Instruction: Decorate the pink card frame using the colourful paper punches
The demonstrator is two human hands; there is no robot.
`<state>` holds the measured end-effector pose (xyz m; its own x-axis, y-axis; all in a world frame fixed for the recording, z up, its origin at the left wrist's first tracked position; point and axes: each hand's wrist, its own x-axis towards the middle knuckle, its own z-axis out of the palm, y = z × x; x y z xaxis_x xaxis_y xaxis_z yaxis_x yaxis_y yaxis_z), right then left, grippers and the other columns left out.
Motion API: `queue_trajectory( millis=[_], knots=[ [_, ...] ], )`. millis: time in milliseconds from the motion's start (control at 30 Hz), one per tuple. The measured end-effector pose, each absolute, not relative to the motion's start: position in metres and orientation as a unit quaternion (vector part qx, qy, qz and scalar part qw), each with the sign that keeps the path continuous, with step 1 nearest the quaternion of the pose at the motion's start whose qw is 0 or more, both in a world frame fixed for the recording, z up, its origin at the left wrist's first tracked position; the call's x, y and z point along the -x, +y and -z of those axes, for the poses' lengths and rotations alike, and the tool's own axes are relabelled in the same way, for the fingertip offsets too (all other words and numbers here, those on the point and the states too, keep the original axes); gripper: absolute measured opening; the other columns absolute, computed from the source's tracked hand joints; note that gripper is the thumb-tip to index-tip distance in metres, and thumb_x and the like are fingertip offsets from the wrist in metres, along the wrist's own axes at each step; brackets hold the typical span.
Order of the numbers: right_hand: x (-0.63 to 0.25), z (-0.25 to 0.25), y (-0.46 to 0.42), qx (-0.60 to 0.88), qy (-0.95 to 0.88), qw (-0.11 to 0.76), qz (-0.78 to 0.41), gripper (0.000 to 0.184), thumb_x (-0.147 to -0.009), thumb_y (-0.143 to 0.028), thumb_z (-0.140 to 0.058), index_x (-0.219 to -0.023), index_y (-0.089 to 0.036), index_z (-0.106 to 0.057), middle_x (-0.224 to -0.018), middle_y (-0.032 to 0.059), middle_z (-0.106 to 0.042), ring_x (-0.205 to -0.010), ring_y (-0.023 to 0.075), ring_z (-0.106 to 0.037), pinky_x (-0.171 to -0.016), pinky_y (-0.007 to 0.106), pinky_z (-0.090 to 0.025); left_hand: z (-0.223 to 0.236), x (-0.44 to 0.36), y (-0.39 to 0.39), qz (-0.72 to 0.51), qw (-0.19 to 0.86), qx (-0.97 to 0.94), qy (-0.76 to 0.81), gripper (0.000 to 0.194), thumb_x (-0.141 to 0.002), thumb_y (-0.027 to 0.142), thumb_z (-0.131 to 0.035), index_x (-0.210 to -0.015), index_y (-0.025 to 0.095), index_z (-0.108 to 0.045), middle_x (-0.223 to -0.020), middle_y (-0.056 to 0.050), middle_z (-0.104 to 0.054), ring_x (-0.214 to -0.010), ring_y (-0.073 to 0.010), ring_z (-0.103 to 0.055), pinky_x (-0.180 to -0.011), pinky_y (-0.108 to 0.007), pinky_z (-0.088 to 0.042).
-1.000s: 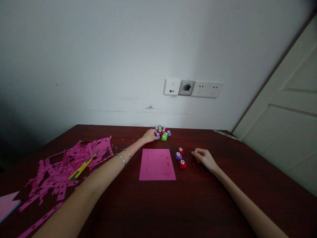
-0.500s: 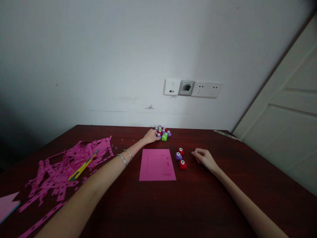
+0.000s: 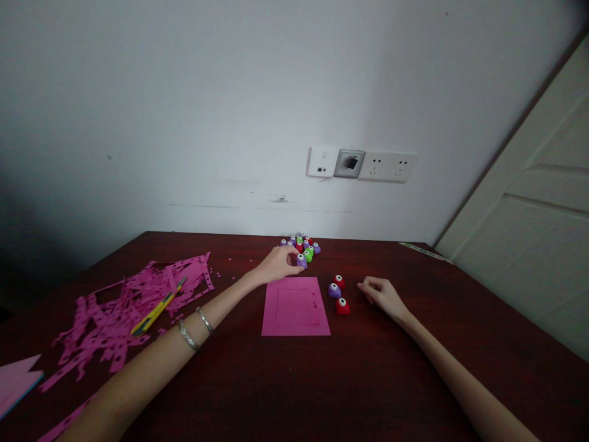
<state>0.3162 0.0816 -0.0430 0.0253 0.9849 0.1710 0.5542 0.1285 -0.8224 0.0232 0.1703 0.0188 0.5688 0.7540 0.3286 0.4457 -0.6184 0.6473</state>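
My left hand point(image 3: 277, 264) pinches a small purple punch point(image 3: 301, 260) just above the far edge of a pink paper sheet point(image 3: 296, 306) on the dark wooden table point(image 3: 350, 380). Behind it sits a cluster of several purple, green and red punches point(image 3: 304, 245) near the wall. My right hand point(image 3: 381, 295) rests on the table with its fingers curled, holding nothing I can see. It lies just right of three punches: one purple point(image 3: 334, 290) and two red point(image 3: 342, 306).
A heap of pink paper strips point(image 3: 115, 319) with a yellow utility knife point(image 3: 156, 312) on it covers the table's left side. A pink sheet corner point(image 3: 16, 382) lies at the far left. Wall sockets point(image 3: 362, 164) and a door point(image 3: 534, 215) stand behind.
My left hand has drawn back from the punch cluster toward me, bringing a purple punch with it. The right hand has stayed put.
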Motion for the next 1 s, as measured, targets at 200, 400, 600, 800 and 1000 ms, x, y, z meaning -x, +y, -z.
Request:
queue_trajectory(
  millis=[200,400,600,800,1000],
  knots=[
    [-0.316,0.042,0.081,0.597,-0.636,0.393,-0.290,0.038,-0.076,-0.046,-0.052,-0.052,-0.019,-0.042,-0.043,-0.0051,-0.042,-0.041,0.0089,-0.037,-0.044,0.022,-0.028,-0.008,-0.023,0.148,-0.277,0.253,-0.861,0.343,0.028,-0.065,0.030,-0.063,-0.088,0.015,-0.061,-0.072,-0.001,-0.059,-0.060,-0.0114,-0.051,-0.054,-0.023,-0.037],
    [-0.304,0.026,0.077,0.605,-0.591,0.443,-0.297,0.035,-0.075,-0.046,-0.054,-0.057,-0.017,-0.049,-0.043,-0.0052,-0.043,-0.036,0.0073,-0.035,-0.037,0.021,-0.026,-0.002,-0.026,0.140,-0.286,0.228,-0.870,0.331,0.026,-0.067,0.028,-0.062,-0.090,0.016,-0.061,-0.084,-0.004,-0.062,-0.070,-0.0141,-0.053,-0.063,-0.026,-0.040],
    [-0.250,-0.001,0.065,0.577,-0.605,0.446,-0.321,0.032,-0.074,-0.044,-0.057,-0.075,-0.013,-0.063,-0.052,-0.0002,-0.056,-0.039,0.0081,-0.045,-0.032,0.018,-0.032,-0.003,-0.033,0.127,-0.313,0.200,-0.873,0.316,0.024,-0.070,0.027,-0.062,-0.091,0.017,-0.059,-0.087,-0.003,-0.060,-0.076,-0.0155,-0.054,-0.069,-0.028,-0.042],
    [-0.212,0.001,0.056,0.560,-0.607,0.425,-0.370,0.039,-0.073,-0.042,-0.060,-0.097,-0.011,-0.065,-0.070,0.0061,-0.067,-0.048,0.0132,-0.058,-0.033,0.022,-0.048,-0.010,-0.035,0.114,-0.331,0.195,-0.875,0.294,0.024,-0.070,0.023,-0.062,-0.092,0.017,-0.057,-0.089,-0.003,-0.058,-0.082,-0.0161,-0.054,-0.074,-0.029,-0.042],
    [-0.210,0.002,0.055,0.539,-0.583,0.457,-0.399,0.040,-0.071,-0.038,-0.064,-0.100,-0.012,-0.065,-0.075,0.0067,-0.068,-0.064,0.0173,-0.064,-0.039,0.023,-0.055,-0.009,-0.037,0.109,-0.337,0.199,-0.871,0.298,0.022,-0.071,0.023,-0.063,-0.091,0.018,-0.057,-0.087,-0.002,-0.057,-0.083,-0.0168,-0.053,-0.075,-0.031,-0.043]
  ],
)
